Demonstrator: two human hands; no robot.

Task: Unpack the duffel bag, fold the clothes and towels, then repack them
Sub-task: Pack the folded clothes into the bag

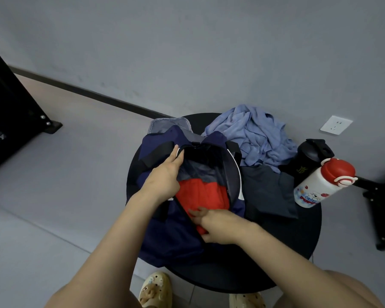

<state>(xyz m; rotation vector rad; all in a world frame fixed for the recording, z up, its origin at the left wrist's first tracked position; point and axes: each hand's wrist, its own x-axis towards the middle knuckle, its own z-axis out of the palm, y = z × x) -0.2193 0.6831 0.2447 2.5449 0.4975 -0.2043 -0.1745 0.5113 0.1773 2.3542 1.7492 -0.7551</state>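
A navy duffel bag (165, 236) lies open on a round black table (293, 245). Inside it shows a red garment (201, 192) under a dark grey lining. My left hand (165, 174) rests on the bag's left rim, fingers stretched toward the zip opening near a black strap (158, 152). My right hand (211, 225) grips the near edge of the red garment at the bag's opening. A crumpled light blue towel (253, 134) lies behind the bag on the right. A dark grey folded garment (267, 192) lies flat right of the bag.
A white bottle with a red cap (320, 183) and a black bottle (309, 156) stand at the table's right edge. A wall socket (336, 125) is behind them. Black furniture (9, 112) stands at far left, a black stand (382, 210) at far right. My sandalled feet (156, 290) are below.
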